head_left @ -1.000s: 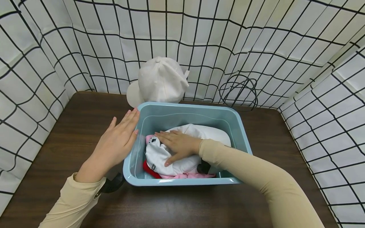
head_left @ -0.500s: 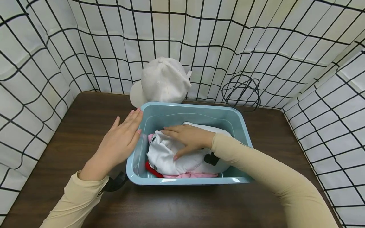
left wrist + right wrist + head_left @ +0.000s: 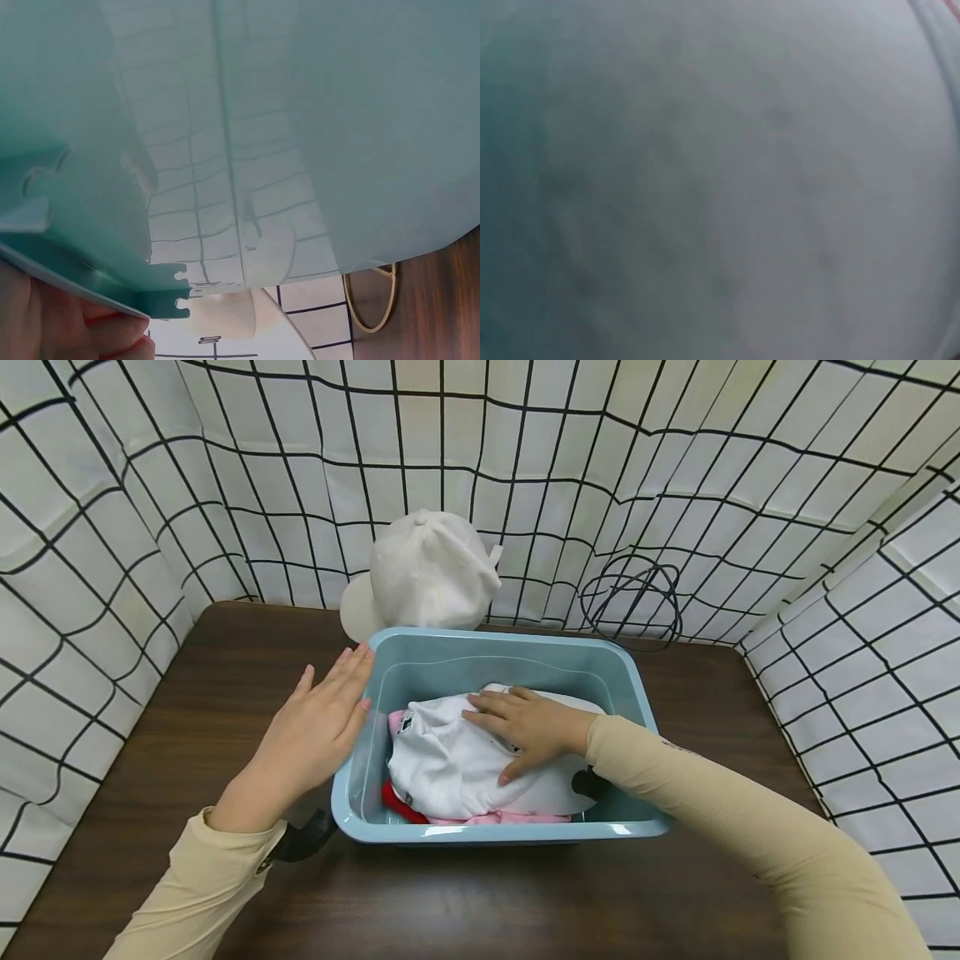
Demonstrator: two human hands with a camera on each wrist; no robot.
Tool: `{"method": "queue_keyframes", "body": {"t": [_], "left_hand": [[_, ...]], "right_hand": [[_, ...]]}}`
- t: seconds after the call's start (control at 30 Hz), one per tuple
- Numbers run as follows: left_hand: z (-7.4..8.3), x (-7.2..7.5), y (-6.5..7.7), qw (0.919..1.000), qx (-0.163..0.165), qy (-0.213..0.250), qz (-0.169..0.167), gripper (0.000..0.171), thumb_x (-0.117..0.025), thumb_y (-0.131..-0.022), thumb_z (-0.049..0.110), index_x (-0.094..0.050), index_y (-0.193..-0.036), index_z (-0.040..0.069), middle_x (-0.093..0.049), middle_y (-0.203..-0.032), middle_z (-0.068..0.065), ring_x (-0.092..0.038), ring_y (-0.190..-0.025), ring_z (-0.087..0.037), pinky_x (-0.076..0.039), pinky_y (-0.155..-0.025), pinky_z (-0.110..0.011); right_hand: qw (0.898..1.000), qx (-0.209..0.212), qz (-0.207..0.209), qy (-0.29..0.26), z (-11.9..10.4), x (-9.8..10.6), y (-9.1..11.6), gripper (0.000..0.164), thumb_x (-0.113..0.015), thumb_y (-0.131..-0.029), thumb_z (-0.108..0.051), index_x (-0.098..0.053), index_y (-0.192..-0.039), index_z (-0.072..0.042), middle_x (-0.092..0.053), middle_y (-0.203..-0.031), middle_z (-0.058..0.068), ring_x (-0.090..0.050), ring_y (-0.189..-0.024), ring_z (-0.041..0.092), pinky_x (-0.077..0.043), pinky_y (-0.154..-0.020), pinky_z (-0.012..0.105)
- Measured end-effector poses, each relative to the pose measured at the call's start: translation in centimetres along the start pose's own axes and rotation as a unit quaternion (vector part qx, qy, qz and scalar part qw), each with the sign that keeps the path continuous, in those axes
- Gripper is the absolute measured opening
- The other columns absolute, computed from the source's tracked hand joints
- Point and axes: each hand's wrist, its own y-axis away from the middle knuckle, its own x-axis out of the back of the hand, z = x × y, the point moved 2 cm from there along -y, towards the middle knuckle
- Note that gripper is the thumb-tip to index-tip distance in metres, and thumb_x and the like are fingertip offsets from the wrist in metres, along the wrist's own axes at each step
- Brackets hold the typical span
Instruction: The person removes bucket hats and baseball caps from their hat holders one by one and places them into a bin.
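A light blue plastic bin stands on the dark table, holding folded fabric. On top lies a white cloth, with a pink cloth and a red piece showing beneath it. My right hand rests on the white cloth with its fingers spread; the right wrist view shows only blurred pale fabric. Along the bin's left rim lies my left hand, fingers straight. In the left wrist view its fingers touch the rim from beneath the bin's outer wall.
A white cap sits behind the bin at the table's back edge. To its right is a loose coil of black cable. White panels with a black wire grid enclose the dark wooden table.
My right hand has slid to the right across the white cloth, uncovering more of its left part. My left hand has kept its place at the bin's rim.
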Motion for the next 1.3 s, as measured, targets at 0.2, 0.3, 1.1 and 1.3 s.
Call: {"method": "queue_keyframes", "body": {"t": [0.2,0.3,1.1,1.3], "left_hand": [[-0.1,-0.1,0.0,1.0,-0.001,0.0,0.004,0.056,-0.042,-0.099,0.02,-0.024,-0.147,-0.003,-0.024,-0.152,-0.018,-0.02,-0.14,-0.033,-0.013,-0.107,-0.063],[-0.1,-0.1,0.0,1.0,-0.003,0.0,0.006,0.056,-0.042,-0.099,0.02,-0.025,-0.147,-0.002,-0.024,-0.152,-0.018,-0.02,-0.14,-0.033,-0.013,-0.108,-0.063],[-0.6,0.6,-0.2,1.0,0.002,0.0,-0.003,0.053,-0.04,-0.099,0.019,-0.028,-0.146,-0.002,-0.026,-0.151,-0.016,-0.02,-0.14,-0.031,-0.013,-0.109,-0.06],[-0.8,0.6,0.0,1.0,0.004,0.0,0.0,0.052,-0.041,-0.099,0.018,-0.028,-0.146,-0.002,-0.026,-0.151,-0.016,-0.02,-0.14,-0.031,-0.013,-0.109,-0.06]], "right_hand": [[1.0,0.003,-0.016,0.013,0.0,-0.6,-0.5,0.096,-0.057,-0.083,-0.062,-0.015,-0.152,-0.01,-0.012,-0.157,0.01,-0.012,-0.143,0.024,-0.014,-0.113,0.049],[1.0,0.002,-0.022,0.018,0.2,-0.8,-0.7,0.096,-0.056,-0.084,-0.063,-0.015,-0.152,-0.01,-0.013,-0.157,0.01,-0.013,-0.143,0.023,-0.016,-0.112,0.049],[0.996,0.012,0.073,-0.057,0.4,2.5,-1.3,0.049,-0.063,-0.09,-0.036,-0.056,-0.131,-0.009,-0.057,-0.126,0.008,-0.051,-0.118,0.023,-0.04,-0.101,0.037],[0.993,0.015,0.096,-0.061,0.3,3.5,-1.1,0.047,-0.063,-0.091,-0.036,-0.058,-0.129,-0.009,-0.058,-0.125,0.008,-0.052,-0.118,0.022,-0.042,-0.099,0.037]]}}
